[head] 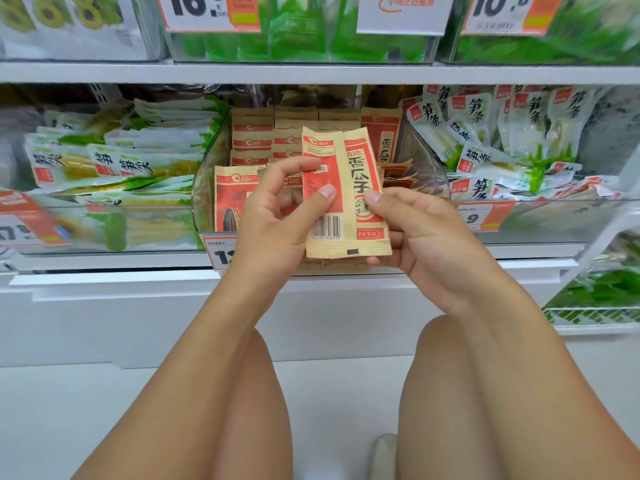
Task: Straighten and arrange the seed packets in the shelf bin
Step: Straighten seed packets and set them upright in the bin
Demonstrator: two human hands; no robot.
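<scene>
A small stack of seed packets (346,199) is held upright in front of the clear shelf bin (204,188), just above its front lip. The left hand (277,220) is curled round the stack's left edge, its thumb pressed on the red panel of the front packet; the right hand (412,233) is closed on the right edge, thumb on the face and the other fingers hidden behind. The front packet is seen from its back, barcode down, and a second packet is offset to its right, face forward, so the stack is not yet squared.

More packets are stood in rows at the back of the bin (273,133), with one large packet (232,199) upright at the front left and some loose ones (398,174) tipped at the right.

The step in hand is judged to be squaring the held stack. It is best done if the bottom edges are tapped level, the faces are turned one way, and the grip is kept light so the paper is not creased. The stack should then be set into the gap at the front, in line with the rows behind.
</scene>
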